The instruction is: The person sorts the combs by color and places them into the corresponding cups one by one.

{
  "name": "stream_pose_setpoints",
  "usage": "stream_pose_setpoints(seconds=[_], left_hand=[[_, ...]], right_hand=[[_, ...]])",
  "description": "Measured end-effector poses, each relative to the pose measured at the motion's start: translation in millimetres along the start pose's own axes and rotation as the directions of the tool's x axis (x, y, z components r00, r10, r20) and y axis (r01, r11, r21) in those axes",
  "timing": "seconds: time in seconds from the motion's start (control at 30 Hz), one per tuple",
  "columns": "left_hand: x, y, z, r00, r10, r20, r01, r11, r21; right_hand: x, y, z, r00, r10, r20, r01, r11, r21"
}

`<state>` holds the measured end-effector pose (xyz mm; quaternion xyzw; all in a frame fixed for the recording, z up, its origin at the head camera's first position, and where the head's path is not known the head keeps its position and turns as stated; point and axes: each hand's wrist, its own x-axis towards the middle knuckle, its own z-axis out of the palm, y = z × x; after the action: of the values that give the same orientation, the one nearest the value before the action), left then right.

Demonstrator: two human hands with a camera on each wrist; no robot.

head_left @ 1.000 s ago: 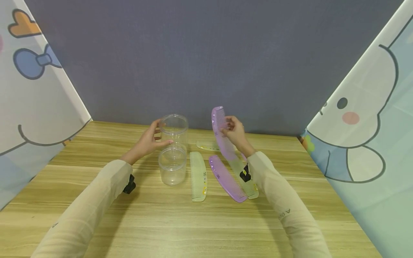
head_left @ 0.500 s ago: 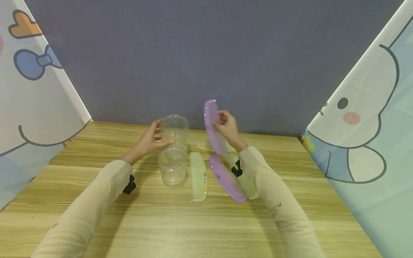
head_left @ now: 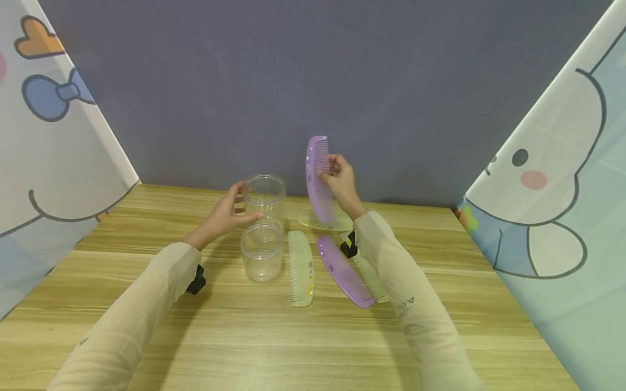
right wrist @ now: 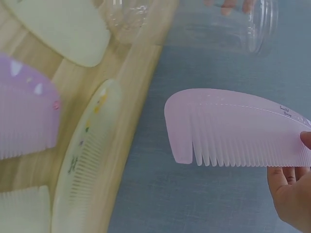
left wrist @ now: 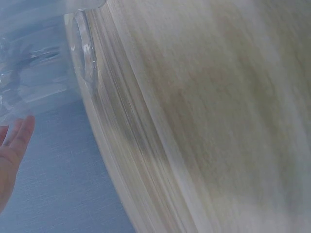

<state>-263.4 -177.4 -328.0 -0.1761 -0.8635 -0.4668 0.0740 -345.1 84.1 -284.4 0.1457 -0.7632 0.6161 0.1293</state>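
Note:
My right hand (head_left: pixel 342 182) pinches a purple comb (head_left: pixel 318 174) by its toothed side. The comb stands nearly upright in the air, its lower end overlapping a pale green comb (head_left: pixel 335 224) at the back of the table. My left hand (head_left: pixel 227 214) holds the side of a tall clear plastic jar (head_left: pixel 276 209), thumb in front and fingers behind. A shorter clear jar (head_left: pixel 261 266) stands just in front of it. In the right wrist view the held comb (right wrist: pixel 233 126) spreads lengthwise below the tall jar (right wrist: pixel 214 29), with my thumb on its end.
A green comb (head_left: pixel 300 269) lies right of the short jar. Further right, another purple comb (head_left: pixel 342 271) overlaps a green comb (head_left: pixel 370 277), partly under my right sleeve. A grey panel (head_left: pixel 323 81) rises behind the wooden table (head_left: pixel 244 342), with cartoon-printed cloths at both sides.
My right hand has lifted the purple comb up and to the left, off the pile, and turned it more upright. My left hand and both jars have stayed in place.

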Motion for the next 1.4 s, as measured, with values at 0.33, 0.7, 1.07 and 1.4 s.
stream_pose_setpoints(seconds=[0.33, 0.7, 1.07, 1.4], left_hand=[[-1.2, 2.8, 0.9, 1.0, -0.003, 0.0, 0.003, 1.0, -0.001], [10.1, -27.9, 4.1, 1.0, 0.007, -0.005, -0.007, 1.0, -0.004], [12.7, -37.9, 4.4, 0.999, 0.033, -0.018, -0.033, 0.999, 0.006], [12.6, -39.4, 3.3, 0.999, 0.03, -0.013, -0.03, 1.0, 0.006]], right_hand=[[9, -13, 10, 0.997, -0.029, -0.073, 0.037, 0.993, 0.115], [22, -28, 21, 0.984, -0.062, -0.168, 0.099, 0.97, 0.224], [25, -50, 35, 0.977, -0.114, -0.18, 0.163, 0.944, 0.285], [26, -65, 49, 0.976, -0.136, -0.172, 0.192, 0.91, 0.368]])
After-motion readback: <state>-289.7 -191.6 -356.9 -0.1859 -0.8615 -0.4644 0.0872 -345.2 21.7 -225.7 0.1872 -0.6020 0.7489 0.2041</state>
